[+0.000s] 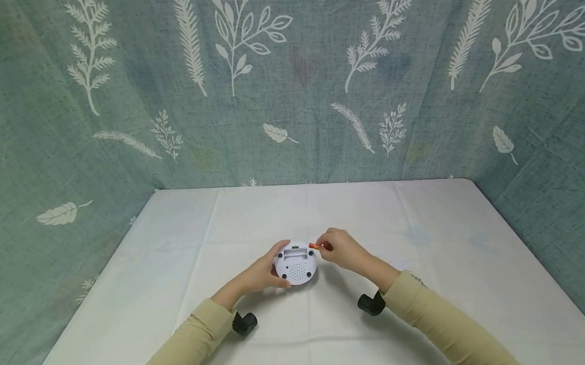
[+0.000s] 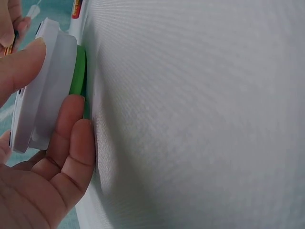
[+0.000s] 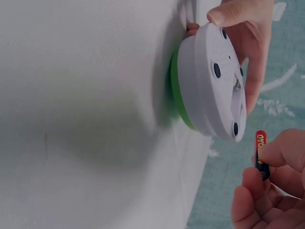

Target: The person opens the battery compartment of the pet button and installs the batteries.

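A round white device (image 1: 297,273) with a green face lies bottom up, showing an uncovered battery compartment (image 1: 295,254), small speaker holes and black rubber feet. My left hand (image 1: 263,272) grips its left rim, thumb on the near side. In the left wrist view, curled fingers (image 2: 71,143) support the device near its green part (image 2: 78,71). At the compartment's upper right, my right hand (image 1: 343,249) pinches a small red-and-black battery (image 1: 315,246) between thumb and fingers. The right wrist view has this battery (image 3: 261,155) apart from the device (image 3: 209,81).
A white cloth covers the table (image 1: 245,218). A flat whitish piece (image 1: 400,265) lies partly behind my right forearm. Another red piece with yellow lettering (image 2: 76,8) shows at the left wrist view's top. Black wrist cameras (image 1: 244,324) hang under both sleeves. A patterned green curtain (image 1: 300,138) surrounds the table.
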Demonstrator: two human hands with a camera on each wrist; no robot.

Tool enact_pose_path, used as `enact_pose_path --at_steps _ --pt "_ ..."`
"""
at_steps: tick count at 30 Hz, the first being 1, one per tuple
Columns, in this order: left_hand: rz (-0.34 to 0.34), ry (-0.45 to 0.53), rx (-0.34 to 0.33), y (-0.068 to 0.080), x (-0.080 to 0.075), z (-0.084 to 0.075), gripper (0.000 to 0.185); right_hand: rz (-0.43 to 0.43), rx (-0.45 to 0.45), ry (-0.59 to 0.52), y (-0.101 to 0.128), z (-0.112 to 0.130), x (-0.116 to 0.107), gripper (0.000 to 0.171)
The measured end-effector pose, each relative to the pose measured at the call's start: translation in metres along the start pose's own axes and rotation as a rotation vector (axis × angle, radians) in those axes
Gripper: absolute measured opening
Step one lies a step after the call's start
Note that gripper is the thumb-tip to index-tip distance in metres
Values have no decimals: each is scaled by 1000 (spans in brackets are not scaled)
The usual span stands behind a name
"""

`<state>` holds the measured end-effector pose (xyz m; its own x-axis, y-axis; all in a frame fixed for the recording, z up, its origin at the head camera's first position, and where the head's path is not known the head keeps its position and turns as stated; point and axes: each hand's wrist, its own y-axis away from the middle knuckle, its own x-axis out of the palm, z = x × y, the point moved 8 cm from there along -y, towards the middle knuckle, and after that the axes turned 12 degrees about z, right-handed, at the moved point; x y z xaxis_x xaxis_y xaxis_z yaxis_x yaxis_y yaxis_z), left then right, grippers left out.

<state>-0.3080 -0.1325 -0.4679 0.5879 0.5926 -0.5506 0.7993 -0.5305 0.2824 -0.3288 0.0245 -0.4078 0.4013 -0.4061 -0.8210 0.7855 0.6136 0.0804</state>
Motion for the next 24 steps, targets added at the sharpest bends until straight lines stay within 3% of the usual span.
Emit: enact_pose_path --at_steps 8,24 --pt "18 10 20 0 1 0 99 -6 -77 97 -8 19 12 13" --pt "32 7 34 1 1 -3 98 -32 -114 261 -12 33 24 15"
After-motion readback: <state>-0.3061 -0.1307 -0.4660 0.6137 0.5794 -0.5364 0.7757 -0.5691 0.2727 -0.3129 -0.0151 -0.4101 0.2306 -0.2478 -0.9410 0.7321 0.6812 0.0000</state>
